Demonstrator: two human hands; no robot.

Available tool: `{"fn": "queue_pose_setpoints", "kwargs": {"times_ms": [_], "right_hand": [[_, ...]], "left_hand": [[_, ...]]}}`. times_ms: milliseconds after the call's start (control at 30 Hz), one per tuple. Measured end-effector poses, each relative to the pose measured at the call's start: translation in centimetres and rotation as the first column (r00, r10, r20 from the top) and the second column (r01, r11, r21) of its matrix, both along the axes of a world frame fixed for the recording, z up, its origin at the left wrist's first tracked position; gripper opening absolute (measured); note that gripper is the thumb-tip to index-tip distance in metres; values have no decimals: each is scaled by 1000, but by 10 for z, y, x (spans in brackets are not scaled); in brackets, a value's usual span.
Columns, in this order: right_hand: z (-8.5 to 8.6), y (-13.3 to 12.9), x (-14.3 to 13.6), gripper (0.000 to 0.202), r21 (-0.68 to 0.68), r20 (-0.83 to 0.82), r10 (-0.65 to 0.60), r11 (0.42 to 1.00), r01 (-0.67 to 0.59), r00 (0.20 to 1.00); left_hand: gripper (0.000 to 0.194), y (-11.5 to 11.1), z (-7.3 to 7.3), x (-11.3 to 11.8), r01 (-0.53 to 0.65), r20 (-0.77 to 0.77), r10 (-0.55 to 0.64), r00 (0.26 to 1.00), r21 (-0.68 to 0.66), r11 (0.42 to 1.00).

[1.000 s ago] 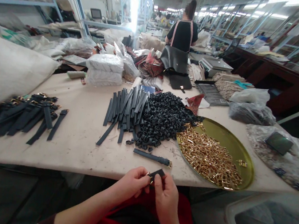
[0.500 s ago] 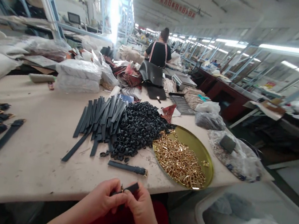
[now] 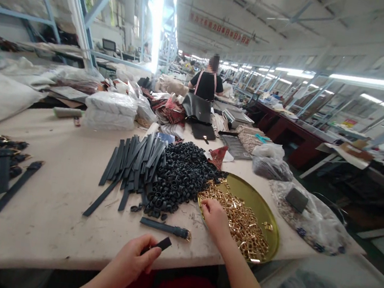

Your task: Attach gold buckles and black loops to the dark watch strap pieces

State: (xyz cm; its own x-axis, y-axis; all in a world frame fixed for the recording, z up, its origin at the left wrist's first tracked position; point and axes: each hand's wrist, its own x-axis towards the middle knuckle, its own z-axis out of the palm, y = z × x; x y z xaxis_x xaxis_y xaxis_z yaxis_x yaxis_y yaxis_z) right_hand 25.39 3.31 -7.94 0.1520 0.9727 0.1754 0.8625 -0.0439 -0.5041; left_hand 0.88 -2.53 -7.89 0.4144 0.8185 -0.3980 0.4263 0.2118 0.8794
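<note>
Long factory hall with many work tables

Fluorescent tube lights [image 3: 359,79] run under the ceiling, blue steel racks [image 3: 72,0] stand at left, a red banner [image 3: 219,28] hangs far back.

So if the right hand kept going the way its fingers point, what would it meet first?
The right hand reaches to the near-left edge of the gold tray; its fingertips already look to be at the heap of gold buckles. Farther on lies the pile of black loops, though depth is unclear.

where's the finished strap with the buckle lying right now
In the head view, the finished strap lies flat near the table's front edge, just below the pile of black loops, between the left hand and right hand.
</note>
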Motion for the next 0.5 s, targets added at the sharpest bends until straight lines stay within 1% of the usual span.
{"fn": "queue_pose_setpoints", "kwargs": {"times_ms": [67, 133, 233, 300, 367, 433, 467, 500], "right_hand": [[-7, 18, -9, 13, -5, 39, 11, 1000, -10, 999], [-14, 30, -21, 14, -4, 66, -1, 1000, 1, 998], [-17, 34, -30, 16, 8, 30, 0, 1000, 0, 1000], [-14, 27, -30, 11, 9, -40, 34, 999, -33, 999], [-10, 13, -31, 9, -7, -139, 76, 997, -78, 987], [-6, -6, -38, 20, -45, -253, 116, 990, -131, 960], [-4, -16, -43, 26, -72, -377, 118, 985, -156, 918], [-2, -26, -50, 31, -102, -543, 97, 978, -180, 834]], "left_hand": [[29, -1, -3, 0, -9, 9, 8, 1000, 37, 999], [28, -2, -3, -2, -7, 11, 6, 1000, 65, 998], [27, -2, 0, -8, -8, 0, 8, 1000, 63, 998], [27, -1, 3, -10, -30, -2, 30, 1000, 70, 997], [26, 0, 8, -10, -61, -1, 61, 998, 121, 991], [26, 4, 14, -7, -84, 3, 85, 996, 189, 978], [25, 5, 18, -4, -88, 7, 89, 996, 223, 971], [25, 8, 22, -1, -89, 7, 90, 996, 256, 963]]}}
